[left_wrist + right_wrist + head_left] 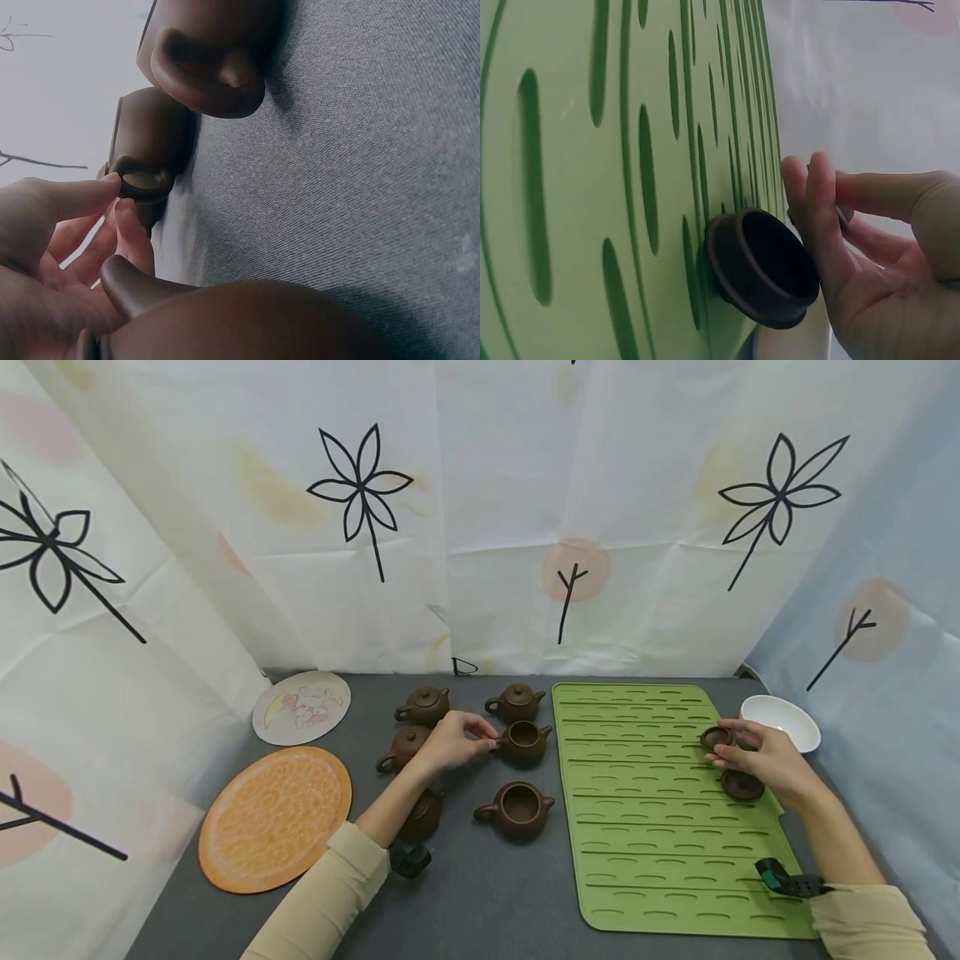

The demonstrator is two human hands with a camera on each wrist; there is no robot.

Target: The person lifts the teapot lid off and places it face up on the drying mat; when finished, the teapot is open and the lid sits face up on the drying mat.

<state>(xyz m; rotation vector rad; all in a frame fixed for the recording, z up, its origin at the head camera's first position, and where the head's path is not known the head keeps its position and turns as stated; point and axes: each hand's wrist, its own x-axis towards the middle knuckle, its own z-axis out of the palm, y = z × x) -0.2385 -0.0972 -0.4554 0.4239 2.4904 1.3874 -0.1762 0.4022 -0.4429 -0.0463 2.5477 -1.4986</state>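
My left hand [454, 742] pinches the handle of a brown lidless teapot [523, 753] between thumb and fingers. In the left wrist view, the fingertips meet at that teapot's looped handle [142, 189]. A second lidless teapot [517, 828] stands nearer on the grey table. Over the far right part of the green mat [645, 827], my right hand [772, 762] holds a small brown teapot lid [716, 740] by its edge. Close under that hand, another lid [761, 270] lies upside down on the mat. The right fingers mostly hide the held lid in the right wrist view.
Lidded teapots stand behind the gripped one [517, 700] and in a column at left, partly behind my left arm. An orange round mat [277, 818] and a pale printed disc [302, 708] lie farther left. A white bowl [783, 720] sits back right; patterned curtains enclose the table.
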